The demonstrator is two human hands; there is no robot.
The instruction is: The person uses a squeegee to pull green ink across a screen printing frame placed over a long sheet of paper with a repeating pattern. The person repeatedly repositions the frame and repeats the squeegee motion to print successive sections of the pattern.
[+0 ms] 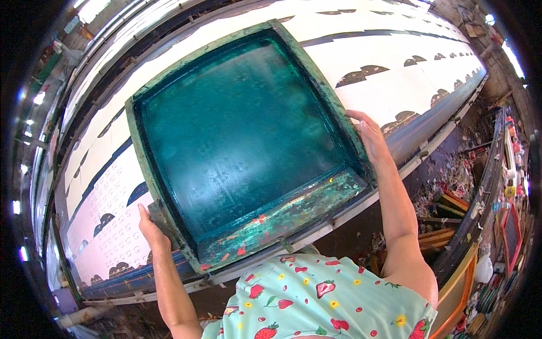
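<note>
A large green-framed printing screen (282,217) with teal mesh lies tilted over a long table of white printed fabric (389,90). My left hand (151,229) grips the frame's near left corner. My right hand (368,138) holds the frame's right edge, fingers laid along the wood. The near rail of the frame is smeared with red and yellow paint. The fabric carries dark arch-shaped motifs and a dark stripe.
The table's metal rail (429,152) runs along its near edge. Wooden frames and scattered clutter (451,209) lie on the floor to the right, with shelves of containers (511,186) at the far right. My strawberry-patterned shirt (316,299) fills the bottom.
</note>
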